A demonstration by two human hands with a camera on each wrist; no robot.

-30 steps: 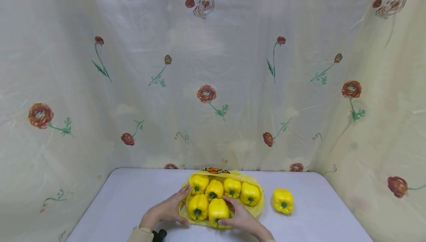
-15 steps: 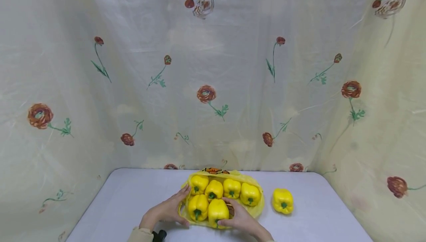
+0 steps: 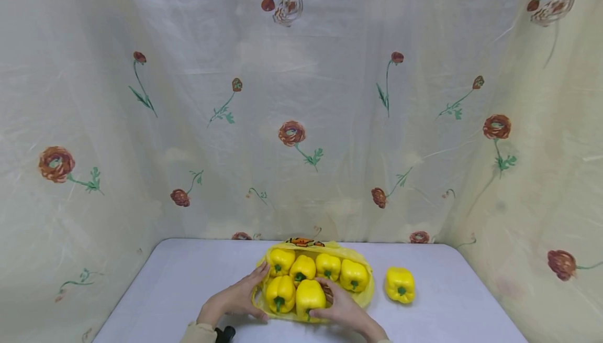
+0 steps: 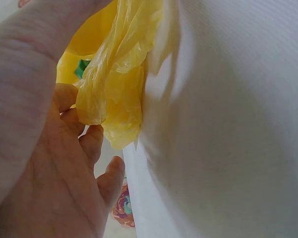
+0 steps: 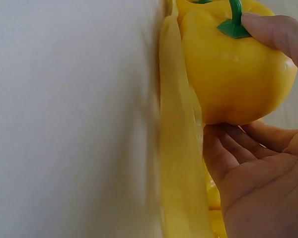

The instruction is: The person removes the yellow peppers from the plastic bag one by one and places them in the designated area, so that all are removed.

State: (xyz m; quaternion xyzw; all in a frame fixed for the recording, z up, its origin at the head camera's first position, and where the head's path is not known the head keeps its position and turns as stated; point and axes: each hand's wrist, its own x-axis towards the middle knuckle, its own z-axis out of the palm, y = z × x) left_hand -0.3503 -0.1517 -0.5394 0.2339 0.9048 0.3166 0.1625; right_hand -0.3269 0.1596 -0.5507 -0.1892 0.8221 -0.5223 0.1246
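In the head view a yellow plastic bag [image 3: 365, 297] lies with its mouth toward me, several yellow bell peppers with green stems inside. My right hand [image 3: 342, 309] grips the front right bell pepper [image 3: 310, 297], thumb by its stem and fingers round its far side. The right wrist view shows this bell pepper [image 5: 233, 74] at the bag's edge [image 5: 181, 148]. At the bag's left side, my left hand [image 3: 241, 293] holds the rim, thumb low and fingers higher. In the left wrist view its bent fingers [image 4: 92, 141] touch the crumpled plastic [image 4: 121, 99].
One loose yellow bell pepper [image 3: 400, 285] sits on the white table [image 3: 447, 301], right of the bag. A black object [image 3: 226, 333] shows by my left wrist. Behind the table and at both sides hangs a flower-printed curtain [image 3: 330, 191].
The bell pepper in my right hand has shifted very slightly up and to the right. My left hand and the other bell peppers stay as they were.
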